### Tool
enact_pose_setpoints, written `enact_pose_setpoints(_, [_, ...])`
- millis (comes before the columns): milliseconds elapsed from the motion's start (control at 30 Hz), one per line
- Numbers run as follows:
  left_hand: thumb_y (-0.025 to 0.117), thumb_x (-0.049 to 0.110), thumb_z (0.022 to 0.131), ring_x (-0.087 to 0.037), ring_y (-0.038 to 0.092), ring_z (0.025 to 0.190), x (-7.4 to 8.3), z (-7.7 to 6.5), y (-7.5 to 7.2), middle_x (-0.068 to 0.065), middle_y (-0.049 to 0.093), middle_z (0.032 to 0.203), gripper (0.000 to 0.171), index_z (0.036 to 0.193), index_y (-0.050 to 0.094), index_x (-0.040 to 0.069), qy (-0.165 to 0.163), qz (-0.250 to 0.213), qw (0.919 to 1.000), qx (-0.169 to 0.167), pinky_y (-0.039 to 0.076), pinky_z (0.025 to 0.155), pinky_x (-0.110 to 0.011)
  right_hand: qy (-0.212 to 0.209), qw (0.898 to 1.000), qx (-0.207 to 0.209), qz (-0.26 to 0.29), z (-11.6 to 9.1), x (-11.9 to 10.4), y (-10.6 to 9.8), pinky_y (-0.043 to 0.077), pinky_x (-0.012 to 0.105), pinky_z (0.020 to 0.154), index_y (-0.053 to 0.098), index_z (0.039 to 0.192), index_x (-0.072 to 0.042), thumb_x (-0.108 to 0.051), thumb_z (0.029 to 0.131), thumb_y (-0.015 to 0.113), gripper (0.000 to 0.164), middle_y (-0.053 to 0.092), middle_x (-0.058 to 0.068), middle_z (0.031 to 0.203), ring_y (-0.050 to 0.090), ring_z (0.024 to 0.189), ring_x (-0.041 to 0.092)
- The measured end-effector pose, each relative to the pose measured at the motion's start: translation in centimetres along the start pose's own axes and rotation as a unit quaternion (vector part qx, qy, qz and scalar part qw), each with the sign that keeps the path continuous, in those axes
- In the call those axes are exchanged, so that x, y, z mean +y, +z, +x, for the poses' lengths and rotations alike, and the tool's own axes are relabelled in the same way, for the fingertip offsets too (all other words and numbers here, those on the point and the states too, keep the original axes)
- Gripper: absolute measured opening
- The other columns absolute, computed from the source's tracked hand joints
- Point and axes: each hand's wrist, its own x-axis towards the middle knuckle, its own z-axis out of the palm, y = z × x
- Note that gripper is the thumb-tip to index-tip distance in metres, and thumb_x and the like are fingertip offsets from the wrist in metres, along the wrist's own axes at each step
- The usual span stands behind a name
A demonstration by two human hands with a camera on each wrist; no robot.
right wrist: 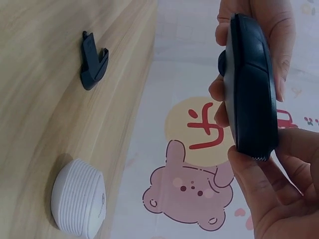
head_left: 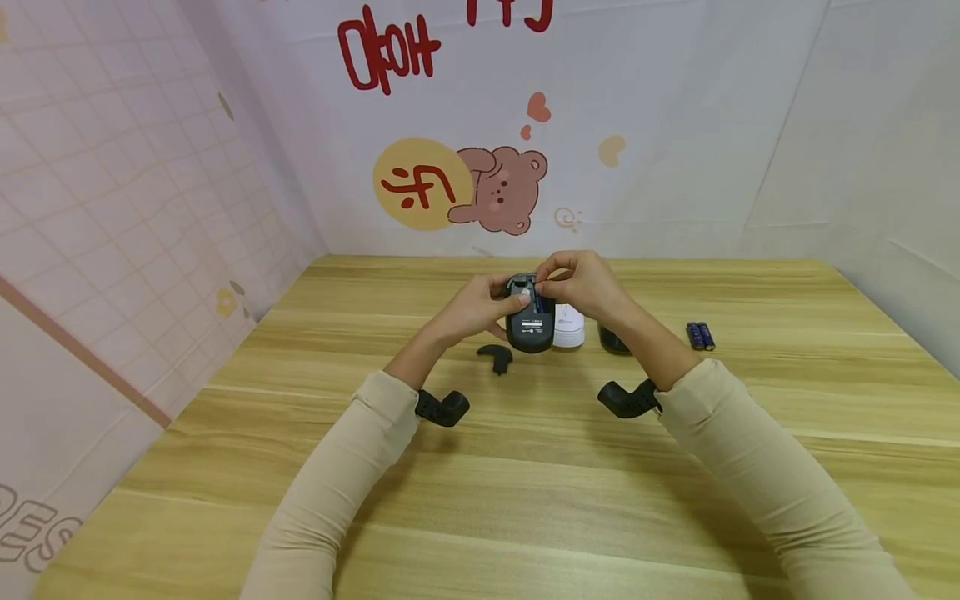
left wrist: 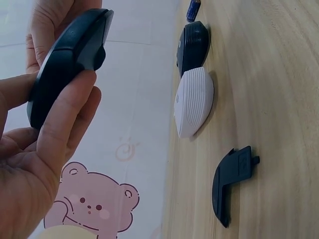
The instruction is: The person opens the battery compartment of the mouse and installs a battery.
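A black computer mouse point(head_left: 529, 337) is held up above the table, its underside and uncovered battery compartment facing the head view. My left hand point(head_left: 474, 302) grips it from the left, the thumb lying across the underside. At its upper right end, my right hand point(head_left: 588, 287) pinches the mouse beside the compartment. Part of a blue battery point(head_left: 540, 303) shows inside the compartment, near the right fingertips. On the table below lies the black battery cover point(head_left: 498, 358), a curved piece with a tab. In the right wrist view, right-hand fingers point(right wrist: 254, 181) hold the ridged end of the mouse.
A white mouse point(head_left: 570, 327) stands on the wooden table point(head_left: 510, 508) behind the held one. Right of it, a second black mouse point(head_left: 613, 340) is partly hidden by the right forearm. Two blue batteries point(head_left: 701, 336) lie side by side farther right. A printed cloth wall point(head_left: 660, 192) rises behind.
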Motion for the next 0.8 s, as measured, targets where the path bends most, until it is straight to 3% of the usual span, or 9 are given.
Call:
enact_pose_setpoints(333, [0.053,0.015,0.098,-0.025,0.064,0.089,-0.1,0.1,-0.1,-0.018,0.06,0.112,0.041,0.136,0.046,0.001,-0.008,-0.012,0.9999,-0.005,0.058,0.065,-0.038,0.001,1.0,-0.01,0.0,0.0,0.0,-0.4,0.056,0.032,0.077,0.063,0.095,0.004,-0.005,0.09,0.062,0.011,0.06,0.019,0.111,0.065,0.097,0.03])
enact_pose_setpoints(600, [0.052,0.015,0.098,-0.026,0.064,0.089,0.1,-0.4,-0.4,-0.02,0.06,0.113,0.042,0.137,0.045,0.0,-0.007,-0.021,0.9998,-0.003,0.058,0.065,-0.038,-0.007,1.0,0.023,0.006,0.0,0.2,-1.7,0.056,0.031,0.079,0.061,0.105,0.01,-0.015,0.098,0.053,0.028,0.061,0.025,0.109,0.063,0.099,0.035])
enact_pose_setpoints(800, [0.053,0.014,0.098,-0.027,0.063,0.091,-0.2,-0.7,-0.9,-0.021,0.058,0.116,0.043,0.137,0.044,-0.002,-0.011,-0.028,0.9995,0.004,0.058,0.066,-0.039,0.003,0.999,0.038,0.017,-0.4,0.4,-2.7,0.054,0.034,0.084,0.062,0.105,0.006,-0.021,0.099,0.052,0.03,0.063,0.018,0.107,0.061,0.101,0.029])
